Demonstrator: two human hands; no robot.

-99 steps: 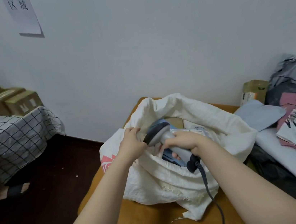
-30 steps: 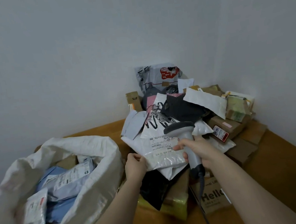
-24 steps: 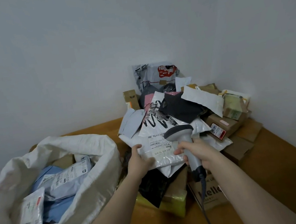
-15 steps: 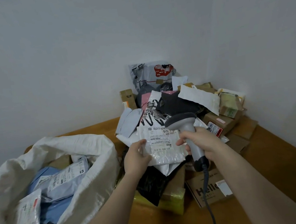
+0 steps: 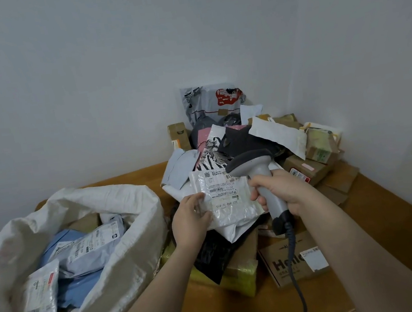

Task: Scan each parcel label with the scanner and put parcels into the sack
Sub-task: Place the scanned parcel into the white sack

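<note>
My left hand (image 5: 190, 218) holds a white plastic mailer parcel (image 5: 227, 197) by its left edge, lifted above the pile with its printed label facing me. My right hand (image 5: 280, 190) grips the handle of a grey corded scanner (image 5: 257, 172), whose dark head sits over the parcel's top right corner. The white woven sack (image 5: 136, 233) stands open at the left, holding several blue, grey and white parcels (image 5: 81, 253).
A heap of parcels (image 5: 262, 135), mailers and cardboard boxes fills the far right corner of the wooden table (image 5: 391, 220) against the walls. A "Hello" box (image 5: 292, 259) and a yellow-wrapped box (image 5: 241, 274) lie near the front. The scanner cable hangs down at my right forearm.
I turned from the sack to the pile. My left hand took the white mailer and raised it, and the scanner came up over its label.
</note>
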